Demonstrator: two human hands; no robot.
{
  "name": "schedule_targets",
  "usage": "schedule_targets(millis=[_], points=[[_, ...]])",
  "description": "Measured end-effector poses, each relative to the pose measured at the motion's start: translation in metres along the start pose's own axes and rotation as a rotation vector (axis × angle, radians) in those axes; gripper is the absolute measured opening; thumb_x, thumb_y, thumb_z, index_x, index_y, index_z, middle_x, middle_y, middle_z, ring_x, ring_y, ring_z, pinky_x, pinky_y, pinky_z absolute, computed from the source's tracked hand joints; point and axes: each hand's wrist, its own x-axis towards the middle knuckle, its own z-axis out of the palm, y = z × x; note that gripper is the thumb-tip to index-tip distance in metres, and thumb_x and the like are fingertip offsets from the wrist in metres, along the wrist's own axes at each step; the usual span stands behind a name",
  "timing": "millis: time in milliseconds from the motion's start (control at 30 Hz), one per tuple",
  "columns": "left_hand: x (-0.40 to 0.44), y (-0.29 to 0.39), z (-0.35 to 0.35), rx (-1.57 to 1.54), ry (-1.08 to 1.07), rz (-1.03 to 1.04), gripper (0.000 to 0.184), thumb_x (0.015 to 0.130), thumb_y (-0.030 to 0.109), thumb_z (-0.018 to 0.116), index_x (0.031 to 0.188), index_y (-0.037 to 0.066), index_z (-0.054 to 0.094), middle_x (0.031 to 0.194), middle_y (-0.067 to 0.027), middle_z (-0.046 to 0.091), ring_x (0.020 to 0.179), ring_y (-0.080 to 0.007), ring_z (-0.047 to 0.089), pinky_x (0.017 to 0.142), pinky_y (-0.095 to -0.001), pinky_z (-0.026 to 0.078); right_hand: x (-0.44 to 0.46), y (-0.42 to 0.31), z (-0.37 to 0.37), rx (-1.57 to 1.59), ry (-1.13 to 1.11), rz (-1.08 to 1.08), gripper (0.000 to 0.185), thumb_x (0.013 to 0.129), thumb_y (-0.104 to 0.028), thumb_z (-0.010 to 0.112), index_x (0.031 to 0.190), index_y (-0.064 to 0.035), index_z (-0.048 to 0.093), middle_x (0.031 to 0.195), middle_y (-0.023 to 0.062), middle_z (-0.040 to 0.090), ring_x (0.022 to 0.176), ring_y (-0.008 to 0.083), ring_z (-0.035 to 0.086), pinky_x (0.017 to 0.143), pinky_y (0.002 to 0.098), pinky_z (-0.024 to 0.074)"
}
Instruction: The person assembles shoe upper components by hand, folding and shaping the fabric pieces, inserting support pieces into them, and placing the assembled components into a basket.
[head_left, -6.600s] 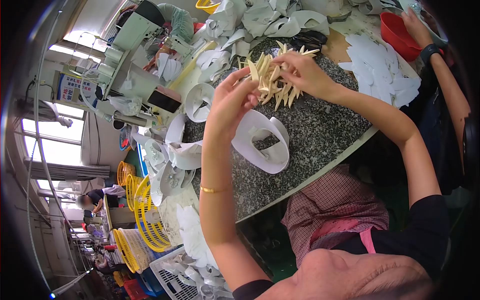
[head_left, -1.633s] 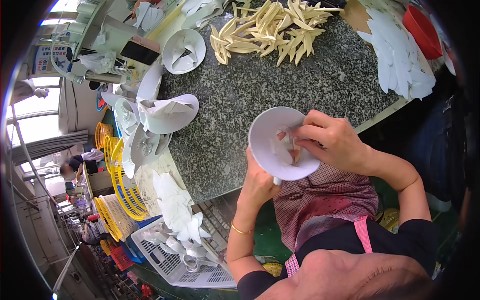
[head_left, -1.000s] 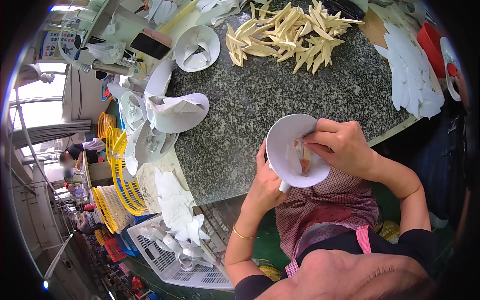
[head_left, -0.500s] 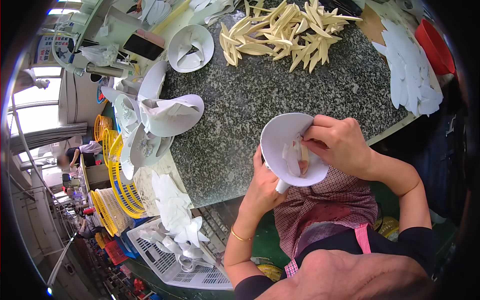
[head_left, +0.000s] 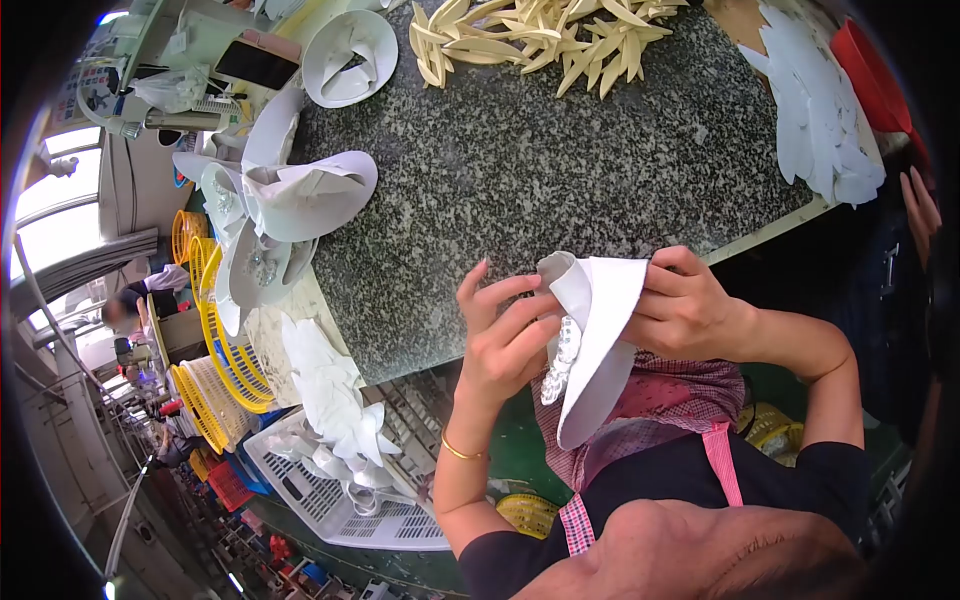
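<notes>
A white curved piece point(head_left: 605, 350) with a rolled band at its top is held up near the table's front edge. Clear, shiny ornaments point(head_left: 562, 360) show on its left side. My right hand point(head_left: 690, 310) is closed on its right edge, the fingertips partly hidden behind it. The thumb and a bent finger of my left hand point(head_left: 510, 335) touch the rolled band from the left, while its outer fingers are raised and spread. Cream curved strips point(head_left: 540, 35) lie in a heap at the back of the speckled stone tabletop point(head_left: 530, 160).
More white pieces point(head_left: 315, 200) stand along the left side. Flat white pieces point(head_left: 820, 120) and a red bowl point(head_left: 870, 80) are at the right, near another person's hand point(head_left: 920, 205). A phone point(head_left: 258, 62) lies back left. A white crate point(head_left: 400, 520) and yellow baskets point(head_left: 225, 340) are lower left.
The white piece has turned from its open hollow side to its outer side, showing the ornaments. My left hand has shifted from beneath it to its left. The view has shifted slightly.
</notes>
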Motion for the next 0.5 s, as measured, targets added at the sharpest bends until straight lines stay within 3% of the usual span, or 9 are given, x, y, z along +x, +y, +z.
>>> schedule_targets(millis=[133, 233, 267, 333, 367, 433, 500], points=[[-0.003, 0.006, -0.002, -0.038, -0.035, -0.038, 0.007, 0.072, 0.01, 0.068, 0.071, 0.007, 0.062, 0.09, -0.0016, 0.071, 0.107, -0.0257, 0.064, 0.111, -0.0563, 0.032, 0.009, -0.004, -0.004, 0.014, 0.04, 0.004, 0.02, 0.078, -0.024, 0.071, 0.092, -0.0105, 0.072, 0.102, -0.0046, 0.068, 0.101, 0.0115, 0.061, 0.082, 0.031, 0.0416], [0.0, 0.005, -0.001, -0.109, -0.022, -0.007, 0.013, 0.071, 0.012, 0.07, 0.08, 0.002, 0.068, 0.087, -0.0059, 0.07, 0.103, -0.0295, 0.068, 0.104, -0.0567, 0.043, 0.014, -0.001, -0.006, -0.018, -0.001, 0.023, 0.02, 0.074, -0.02, 0.067, 0.091, -0.01, 0.071, 0.098, -0.0027, 0.067, 0.095, 0.0114, 0.062, 0.075, 0.0292, 0.0422], [0.0, 0.01, 0.003, -0.166, 0.049, -0.111, 0.016, 0.071, 0.01, 0.075, 0.084, 0.003, 0.071, 0.087, -0.0073, 0.07, 0.104, -0.0302, 0.068, 0.103, -0.0564, 0.046, 0.017, 0.0, -0.005, -0.015, 0.002, 0.004, 0.019, 0.073, -0.019, 0.066, 0.089, -0.01, 0.07, 0.097, -0.0021, 0.067, 0.093, 0.0112, 0.062, 0.073, 0.0286, 0.0419], [-0.009, 0.013, 0.006, -0.468, -0.011, -0.46, 0.022, 0.071, 0.007, 0.079, 0.091, 0.002, 0.071, 0.091, -0.0092, 0.07, 0.104, -0.0316, 0.067, 0.103, -0.0559, 0.048, 0.021, -0.001, -0.004, -0.015, 0.006, -0.02, 0.019, 0.072, -0.018, 0.064, 0.088, -0.01, 0.07, 0.096, -0.0015, 0.067, 0.09, 0.011, 0.062, 0.071, 0.028, 0.0416], [-0.014, 0.013, 0.011, -0.465, -0.005, -0.46, 0.022, 0.071, 0.007, 0.079, 0.091, 0.002, 0.071, 0.091, -0.0092, 0.07, 0.104, -0.0316, 0.067, 0.103, -0.0559, 0.048, 0.022, -0.001, -0.003, -0.022, 0.006, -0.02, 0.017, 0.073, -0.018, 0.064, 0.086, -0.0106, 0.069, 0.094, -0.002, 0.067, 0.089, 0.0106, 0.062, 0.07, 0.0282, 0.0411], [-0.022, 0.014, 0.019, -0.739, 0.123, -0.709, 0.03, 0.068, 0.005, 0.082, 0.096, 0.002, 0.071, 0.097, -0.0114, 0.07, 0.104, -0.032, 0.067, 0.104, -0.0546, 0.048, 0.025, -0.002, -0.003, -0.026, 0.006, -0.03, 0.014, 0.073, -0.018, 0.063, 0.084, -0.0112, 0.068, 0.093, -0.0024, 0.066, 0.088, 0.0103, 0.062, 0.07, 0.0284, 0.0406], [-0.023, 0.007, 0.014, -0.642, 0.074, -0.617, 0.031, 0.068, 0.005, 0.082, 0.097, 0.002, 0.071, 0.099, -0.0121, 0.07, 0.104, -0.0317, 0.067, 0.104, -0.0542, 0.048, 0.028, -0.002, -0.004, -0.038, -0.05, -0.059, 0.012, 0.075, -0.019, 0.063, 0.085, -0.0125, 0.067, 0.091, -0.0039, 0.064, 0.088, 0.0096, 0.061, 0.069, 0.0284, 0.0396]])
